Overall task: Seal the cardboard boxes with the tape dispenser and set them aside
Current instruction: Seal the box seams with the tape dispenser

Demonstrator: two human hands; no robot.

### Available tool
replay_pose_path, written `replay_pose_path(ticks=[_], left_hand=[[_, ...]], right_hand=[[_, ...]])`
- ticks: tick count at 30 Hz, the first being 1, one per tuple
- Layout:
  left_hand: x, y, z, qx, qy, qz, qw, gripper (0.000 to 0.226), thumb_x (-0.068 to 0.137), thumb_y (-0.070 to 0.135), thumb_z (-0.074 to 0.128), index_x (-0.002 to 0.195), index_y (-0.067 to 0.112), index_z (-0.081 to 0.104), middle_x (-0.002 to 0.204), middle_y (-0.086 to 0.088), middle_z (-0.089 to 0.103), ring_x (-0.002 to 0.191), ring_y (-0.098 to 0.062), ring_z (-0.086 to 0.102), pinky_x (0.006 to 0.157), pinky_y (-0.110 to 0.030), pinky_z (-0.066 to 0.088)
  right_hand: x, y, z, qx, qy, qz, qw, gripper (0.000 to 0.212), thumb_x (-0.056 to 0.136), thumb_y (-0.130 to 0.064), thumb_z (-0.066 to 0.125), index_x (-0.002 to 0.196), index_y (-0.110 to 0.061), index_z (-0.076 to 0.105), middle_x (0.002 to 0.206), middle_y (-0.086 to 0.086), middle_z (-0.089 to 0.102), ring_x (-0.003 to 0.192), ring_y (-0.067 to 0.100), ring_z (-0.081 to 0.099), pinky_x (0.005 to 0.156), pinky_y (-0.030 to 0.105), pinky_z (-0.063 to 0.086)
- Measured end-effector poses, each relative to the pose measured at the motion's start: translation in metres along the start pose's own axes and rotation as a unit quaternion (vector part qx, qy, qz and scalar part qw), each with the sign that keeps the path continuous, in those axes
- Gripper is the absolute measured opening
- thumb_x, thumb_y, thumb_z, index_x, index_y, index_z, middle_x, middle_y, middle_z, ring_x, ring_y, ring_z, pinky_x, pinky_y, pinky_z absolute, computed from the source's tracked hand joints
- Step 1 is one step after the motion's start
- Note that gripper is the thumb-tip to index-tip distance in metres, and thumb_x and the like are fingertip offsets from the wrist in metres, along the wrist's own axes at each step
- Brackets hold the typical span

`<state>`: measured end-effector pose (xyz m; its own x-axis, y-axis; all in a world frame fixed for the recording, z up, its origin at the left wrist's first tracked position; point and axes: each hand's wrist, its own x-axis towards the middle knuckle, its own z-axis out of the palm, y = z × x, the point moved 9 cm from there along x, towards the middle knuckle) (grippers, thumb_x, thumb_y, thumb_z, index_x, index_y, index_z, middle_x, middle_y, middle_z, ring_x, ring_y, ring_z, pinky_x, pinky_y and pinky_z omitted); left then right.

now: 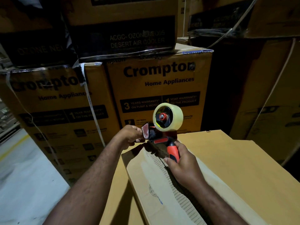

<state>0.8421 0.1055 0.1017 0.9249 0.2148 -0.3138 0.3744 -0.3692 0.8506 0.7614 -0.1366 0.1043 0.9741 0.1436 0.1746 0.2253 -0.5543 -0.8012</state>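
One dispenser [164, 127], right hand [180, 161] (left hand [129, 135] holding)

Red tape dispenser [164, 132] — over brown box [227, 159].

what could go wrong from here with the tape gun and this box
1. The left hand pinches at the front end of the tape dispenser, where a cutting edge likely sits; a slip may nick the fingers.
2. The cardboard box shows a dark open seam; unless the flaps are pressed together, tape could bridge the gap or wrinkle.
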Motion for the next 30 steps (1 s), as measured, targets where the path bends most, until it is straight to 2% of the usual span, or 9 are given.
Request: replay_pose_path(ticks=[4, 9, 12, 16, 19, 22, 25, 27, 30], left_hand=[[0.002, 0.009, 0.002, 0.102, 0.044, 0.054, 0.992, 0.008, 0.090, 0.009, 0.072, 0.094, 0.013, 0.065, 0.095, -0.009, 0.072, 0.087, -0.023, 0.069, 0.067, -0.035, 0.052], [0.010, 0.011, 0.006, 0.142, 0.098, 0.087, 0.981, 0.017, 0.090, 0.001, 0.066, 0.091, 0.018, 0.062, 0.096, -0.006, 0.069, 0.074, -0.017, 0.060, 0.053, -0.027, 0.047], [0.012, 0.014, 0.006, 0.146, 0.111, 0.094, 0.979, 0.020, 0.087, -0.002, 0.063, 0.090, 0.018, 0.059, 0.096, -0.005, 0.068, 0.082, -0.024, 0.067, 0.062, -0.032, 0.052], [0.015, 0.008, -0.007, 0.154, 0.155, 0.077, 0.973, 0.026, 0.087, -0.007, 0.060, 0.092, 0.019, 0.056, 0.097, -0.003, 0.063, 0.085, -0.022, 0.065, 0.065, -0.034, 0.056], [0.026, -0.010, -0.006, 0.134, 0.111, 0.048, 0.984, 0.027, 0.086, -0.008, 0.058, 0.090, 0.018, 0.057, 0.100, -0.006, 0.064, 0.081, -0.019, 0.060, 0.061, -0.030, 0.051], [0.030, -0.014, 0.003, 0.099, 0.063, 0.057, 0.991, 0.019, 0.092, -0.005, 0.057, 0.093, 0.012, 0.065, 0.091, -0.008, 0.068, 0.068, -0.016, 0.059, 0.051, -0.026, 0.044], [0.032, -0.018, 0.010, 0.066, 0.042, 0.067, 0.995, 0.011, 0.097, 0.003, 0.059, 0.094, 0.005, 0.070, 0.085, -0.009, 0.069, 0.065, -0.015, 0.057, 0.050, -0.024, 0.046], [0.036, -0.024, 0.017, 0.087, 0.024, 0.068, 0.994, 0.012, 0.094, 0.003, 0.061, 0.091, 0.006, 0.073, 0.088, -0.009, 0.072, 0.071, -0.017, 0.060, 0.056, -0.029, 0.052], [0.043, -0.029, 0.030, 0.163, -0.016, 0.046, 0.985, 0.014, 0.093, 0.005, 0.062, 0.097, 0.010, 0.075, 0.104, -0.009, 0.073, 0.095, -0.023, 0.066, 0.081, -0.041, 0.057]], right_hand=[[-0.003, -0.013, 0.005, -0.070, -0.004, -0.011, 0.997, 0.070, 0.092, -0.041, 0.066, 0.152, -0.024, 0.033, 0.137, 0.000, 0.058, 0.118, 0.022, 0.057, 0.093, 0.037, 0.051], [-0.006, -0.016, -0.003, -0.112, 0.001, 0.001, 0.994, 0.066, 0.092, -0.038, 0.065, 0.149, -0.025, 0.035, 0.131, 0.000, 0.061, 0.113, 0.023, 0.058, 0.088, 0.036, 0.051], [-0.006, -0.018, -0.008, -0.128, 0.001, 0.003, 0.992, 0.065, 0.092, -0.036, 0.066, 0.148, -0.025, 0.035, 0.132, 0.001, 0.060, 0.112, 0.024, 0.058, 0.085, 0.035, 0.050], [-0.013, -0.022, -0.012, -0.157, -0.006, -0.002, 0.988, 0.062, 0.091, -0.037, 0.065, 0.145, -0.031, 0.035, 0.131, -0.001, 0.061, 0.109, 0.024, 0.060, 0.083, 0.036, 0.051], [-0.022, -0.027, -0.011, -0.197, -0.015, -0.027, 0.980, 0.059, 0.092, -0.039, 0.062, 0.143, -0.036, 0.031, 0.134, -0.008, 0.057, 0.112, 0.023, 0.059, 0.081, 0.034, 0.049], [-0.026, -0.029, -0.009, -0.214, -0.022, -0.039, 0.976, 0.059, 0.095, -0.039, 0.060, 0.144, -0.036, 0.028, 0.142, -0.011, 0.051, 0.118, 0.022, 0.058, 0.082, 0.034, 0.047], [-0.027, -0.028, -0.011, -0.219, -0.024, -0.032, 0.975, 0.056, 0.094, -0.037, 0.060, 0.141, -0.036, 0.029, 0.140, -0.012, 0.051, 0.117, 0.022, 0.058, 0.079, 0.033, 0.045], [-0.028, -0.028, -0.011, -0.223, -0.033, -0.023, 0.974, 0.052, 0.094, -0.037, 0.059, 0.137, -0.036, 0.029, 0.137, -0.011, 0.052, 0.114, 0.022, 0.058, 0.075, 0.033, 0.045], [-0.029, -0.028, -0.007, -0.236, -0.052, -0.019, 0.970, 0.048, 0.096, -0.035, 0.055, 0.134, -0.034, 0.027, 0.129, -0.008, 0.055, 0.106, 0.023, 0.059, 0.069, 0.034, 0.041]])
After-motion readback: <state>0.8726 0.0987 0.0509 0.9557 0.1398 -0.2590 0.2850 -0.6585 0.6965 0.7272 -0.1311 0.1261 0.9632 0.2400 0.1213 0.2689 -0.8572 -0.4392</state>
